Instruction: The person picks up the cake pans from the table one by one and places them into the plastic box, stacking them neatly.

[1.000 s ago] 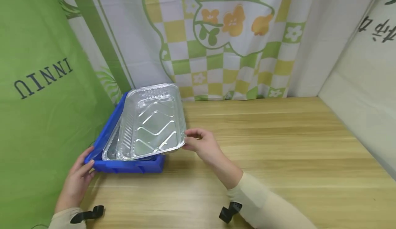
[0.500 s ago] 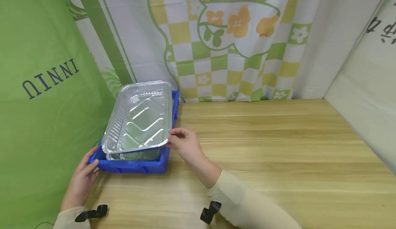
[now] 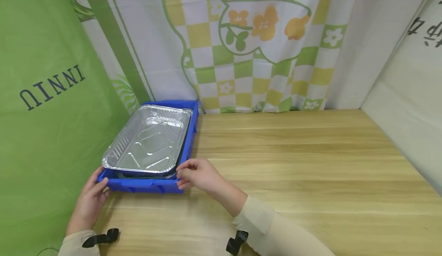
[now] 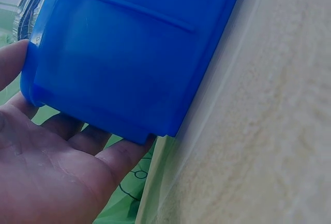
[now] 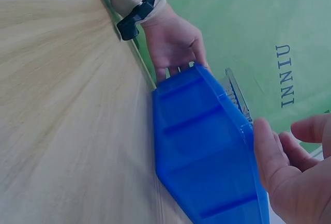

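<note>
On the left of the table stands a shallow blue plastic bin (image 3: 145, 186). A rectangular foil tray (image 3: 152, 142) lies in its top, slightly tilted, its near left corner over the bin's rim. Beneath it show the edges of more foil trays. My left hand (image 3: 89, 206) holds the bin's near left corner; in the left wrist view its thumb rests at the rim and the fingers lie along the outer side. My right hand (image 3: 202, 176) is at the near right corner, its fingers (image 5: 266, 149) right at the rim and its thumb apart from them.
The wooden table (image 3: 293, 171) stretches to the right of the bin. A green cloth wall (image 3: 51, 133) rises close on the left, a patterned curtain (image 3: 248, 68) behind, and a pale cloth (image 3: 407, 94) on the right. Black wrist cameras (image 3: 100, 238) sit on both sleeves.
The foil tray has moved left and come down into the bin. My right hand has let go of its corner and dropped nearer to the bin's rim. My left hand stays at the corner.
</note>
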A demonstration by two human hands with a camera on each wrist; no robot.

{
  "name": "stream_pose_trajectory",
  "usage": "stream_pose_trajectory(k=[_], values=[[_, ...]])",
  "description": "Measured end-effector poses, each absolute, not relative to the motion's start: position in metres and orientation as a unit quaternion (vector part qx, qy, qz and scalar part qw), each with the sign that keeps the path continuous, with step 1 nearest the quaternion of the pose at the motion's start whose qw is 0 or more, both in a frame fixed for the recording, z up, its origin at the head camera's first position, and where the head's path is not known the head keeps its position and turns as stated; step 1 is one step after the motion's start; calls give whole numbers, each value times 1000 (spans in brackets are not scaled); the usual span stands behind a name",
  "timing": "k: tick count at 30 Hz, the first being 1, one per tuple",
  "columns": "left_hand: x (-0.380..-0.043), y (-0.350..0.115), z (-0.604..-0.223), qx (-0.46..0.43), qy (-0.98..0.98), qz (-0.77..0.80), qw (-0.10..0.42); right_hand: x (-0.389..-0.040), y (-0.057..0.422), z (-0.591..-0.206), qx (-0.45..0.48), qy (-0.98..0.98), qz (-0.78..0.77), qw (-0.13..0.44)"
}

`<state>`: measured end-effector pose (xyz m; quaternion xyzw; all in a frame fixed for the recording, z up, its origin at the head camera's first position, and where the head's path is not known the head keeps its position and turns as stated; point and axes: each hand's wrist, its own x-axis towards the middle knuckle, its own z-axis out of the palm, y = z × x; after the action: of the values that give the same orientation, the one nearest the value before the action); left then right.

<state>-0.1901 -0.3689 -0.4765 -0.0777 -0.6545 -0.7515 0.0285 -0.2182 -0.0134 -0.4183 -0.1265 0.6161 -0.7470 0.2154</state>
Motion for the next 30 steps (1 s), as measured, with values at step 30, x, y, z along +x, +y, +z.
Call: stream_pose_trajectory(k=[30], values=[[-216, -327, -430, -116, -888, -316, 314, -223, 23, -417, -140, 633, -732, 211]])
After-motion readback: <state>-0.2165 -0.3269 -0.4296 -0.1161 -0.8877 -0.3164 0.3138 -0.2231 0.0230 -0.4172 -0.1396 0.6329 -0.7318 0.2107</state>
